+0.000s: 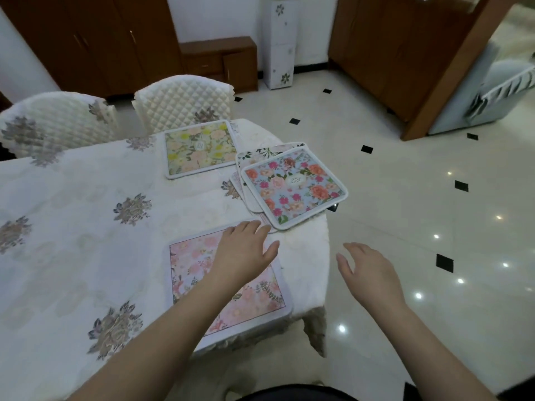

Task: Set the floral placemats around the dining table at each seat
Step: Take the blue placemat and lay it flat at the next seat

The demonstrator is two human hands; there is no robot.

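Far left, two chairs with quilted cream covers, one (55,123) further left and one (185,99) beside it, stand tucked against the far edge of the tabletop (72,212), which is draped in a pale cloth with grey-brown flower motifs. In front of the right-hand chair lies a yellow-green floral placemat (200,148), flat and square to that seat.

Nearer, at the near right part of the tabletop, a pink floral placemat (199,264) lies flat, its near edge reaching the table's near rim. The left hand (246,251) is over its far right corner, palm down, fingers straight and loosely spread, thumb out to the right; whether the palm presses the mat or hovers just above it cannot be told.

Just beyond that hand, at the right end of the tabletop, a loose stack of placemats (254,157) sits fanned and askew, topped by a blue floral placemat (293,188) with red and pink blooms, whose right corner overhangs the table edge.

The right hand (367,267) is off the tabletop, in the air over the tiled floor (405,198), fingers relaxed and gently curved, holding nothing. Far behind stand wooden cabinets (86,41) and a white flowered water dispenser (280,44).
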